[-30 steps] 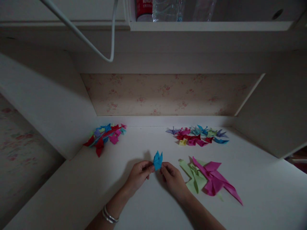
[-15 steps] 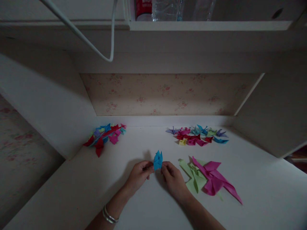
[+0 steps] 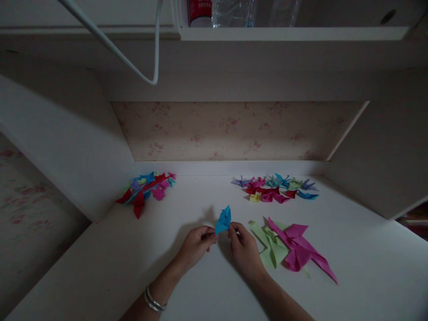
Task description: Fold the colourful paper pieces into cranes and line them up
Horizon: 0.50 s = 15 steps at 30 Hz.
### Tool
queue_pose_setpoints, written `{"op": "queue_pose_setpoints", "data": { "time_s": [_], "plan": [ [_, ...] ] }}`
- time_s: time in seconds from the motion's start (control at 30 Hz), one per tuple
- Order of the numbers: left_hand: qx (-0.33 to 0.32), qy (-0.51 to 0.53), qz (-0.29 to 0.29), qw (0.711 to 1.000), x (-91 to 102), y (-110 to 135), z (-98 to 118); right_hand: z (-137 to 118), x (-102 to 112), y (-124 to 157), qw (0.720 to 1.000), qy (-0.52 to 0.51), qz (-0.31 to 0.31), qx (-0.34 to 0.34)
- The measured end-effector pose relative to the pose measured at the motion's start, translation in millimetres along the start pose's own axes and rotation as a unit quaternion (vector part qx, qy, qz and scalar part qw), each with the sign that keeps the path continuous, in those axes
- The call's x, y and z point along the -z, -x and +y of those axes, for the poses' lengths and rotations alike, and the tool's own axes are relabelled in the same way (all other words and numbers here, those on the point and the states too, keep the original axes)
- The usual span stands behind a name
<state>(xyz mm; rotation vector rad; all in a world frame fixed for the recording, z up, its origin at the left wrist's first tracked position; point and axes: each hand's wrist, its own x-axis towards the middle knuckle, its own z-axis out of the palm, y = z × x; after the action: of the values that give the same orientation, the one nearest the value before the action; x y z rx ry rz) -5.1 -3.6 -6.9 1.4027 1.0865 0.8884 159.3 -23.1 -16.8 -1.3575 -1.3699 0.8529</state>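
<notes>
A small blue folded-paper figure (image 3: 224, 219), pointed at its top, is held up just above the white tabletop between my two hands. My left hand (image 3: 196, 244) pinches its lower left corner between thumb and finger. On the other side, my right hand (image 3: 244, 247) grips its lower right edge with thumb and forefinger. The inner folds of the figure are too small to make out. Right of my right hand lie a large pale-green folded paper piece (image 3: 272, 247) and a large magenta one (image 3: 299, 247), partly overlapping.
A heap of colourful folded papers (image 3: 147, 189) sits at the back left against the side panel. Several small paper cranes and folded pieces (image 3: 267, 191) lie at the back right. Overhead, a white cable (image 3: 133, 69) hangs below a shelf (image 3: 294, 34) with bottles on it.
The blue paper figure has tilted to the right and risen slightly between my fingers. Both hands keep their pinch and have hardly shifted.
</notes>
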Motion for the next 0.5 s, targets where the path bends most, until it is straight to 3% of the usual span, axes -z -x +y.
{"op": "queue_pose_setpoints", "data": {
  "time_s": [0.5],
  "plan": [
    [-0.005,0.078,0.003,0.997,5.0,4.8,5.8,-3.7,-0.1,-0.8,0.999,0.039,-0.014,0.018]
  ]
}}
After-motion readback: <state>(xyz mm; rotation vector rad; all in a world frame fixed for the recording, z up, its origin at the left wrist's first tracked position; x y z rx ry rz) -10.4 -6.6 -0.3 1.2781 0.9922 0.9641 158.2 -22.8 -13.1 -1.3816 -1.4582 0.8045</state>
